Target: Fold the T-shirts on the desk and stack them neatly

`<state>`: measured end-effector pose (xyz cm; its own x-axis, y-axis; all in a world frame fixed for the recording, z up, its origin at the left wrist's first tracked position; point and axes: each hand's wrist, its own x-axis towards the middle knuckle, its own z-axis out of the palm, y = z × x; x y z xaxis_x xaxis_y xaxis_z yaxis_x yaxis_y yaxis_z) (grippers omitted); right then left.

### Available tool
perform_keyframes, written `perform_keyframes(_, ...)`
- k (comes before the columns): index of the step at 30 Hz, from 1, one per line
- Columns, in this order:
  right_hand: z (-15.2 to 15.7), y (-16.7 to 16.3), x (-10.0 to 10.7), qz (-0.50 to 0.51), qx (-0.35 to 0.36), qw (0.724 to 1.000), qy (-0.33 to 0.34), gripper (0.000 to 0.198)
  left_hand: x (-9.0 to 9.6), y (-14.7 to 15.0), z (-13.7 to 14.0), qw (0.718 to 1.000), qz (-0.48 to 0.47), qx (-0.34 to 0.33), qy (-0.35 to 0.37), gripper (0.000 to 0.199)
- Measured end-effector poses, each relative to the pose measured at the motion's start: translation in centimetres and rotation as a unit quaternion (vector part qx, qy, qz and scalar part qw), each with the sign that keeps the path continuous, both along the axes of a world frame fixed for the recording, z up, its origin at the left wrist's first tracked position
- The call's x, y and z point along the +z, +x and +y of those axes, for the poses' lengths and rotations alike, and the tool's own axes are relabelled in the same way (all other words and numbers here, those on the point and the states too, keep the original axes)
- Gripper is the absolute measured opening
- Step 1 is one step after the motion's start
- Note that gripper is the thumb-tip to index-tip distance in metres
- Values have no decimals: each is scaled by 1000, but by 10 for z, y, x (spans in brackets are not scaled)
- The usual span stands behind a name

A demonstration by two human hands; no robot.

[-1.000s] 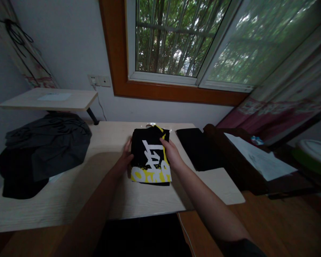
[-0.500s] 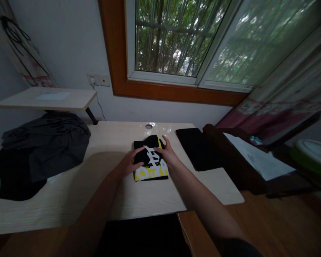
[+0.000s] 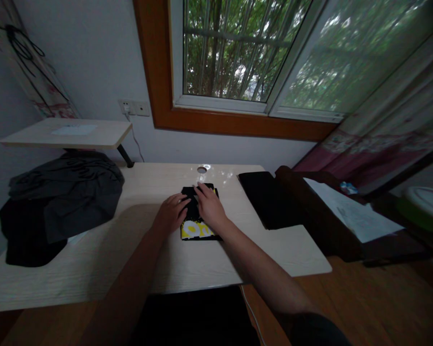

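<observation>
A folded black T-shirt [image 3: 198, 230] with a yellow and white print lies on the pale wooden desk [image 3: 202, 269]. My left hand [image 3: 171, 214] rests over its left edge, palm down with the fingers stretched out. Flat on the shirt's upper middle and right side lies my right hand [image 3: 210, 206], its fingers extended towards the far edge and covering much of the white lettering. Neither hand grips the cloth.
Dark crumpled clothes [image 3: 68, 197] are heaped at the left under a small raised shelf [image 3: 68, 132]. Another folded black garment [image 3: 270, 199] lies on the right of the desk. Beside it, a paper sheet [image 3: 350, 211] rests on dark brown furniture. A window [image 3: 238, 57] is behind.
Both hands have come down flat onto the shirt, the right one moving left over the print. The raised cloth at the shirt's far edge now lies flatter.
</observation>
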<state>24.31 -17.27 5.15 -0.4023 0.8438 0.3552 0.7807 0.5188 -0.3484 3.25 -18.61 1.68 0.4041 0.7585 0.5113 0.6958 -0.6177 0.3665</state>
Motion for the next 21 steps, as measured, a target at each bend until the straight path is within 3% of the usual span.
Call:
perform_keyframes(4, 11, -8, -5, -33, 24, 998, -49, 58, -7, 4, 1, 998, -27, -30, -54, 42)
perform_keyframes(11, 12, 20, -22, -50, -93, 993, -59, 60, -8, 6, 0, 998, -33, -5, -60, 39)
perform_keyframes(16, -8, 35, -30, -45, -135, 987, -79, 63, -5, 6, -2, 998, -14, 5, -59, 39)
perform_keyframes(21, -41, 43, -37, -48, -153, 984, -73, 70, -2, 5, -4, 997, -55, 11, -57, 46)
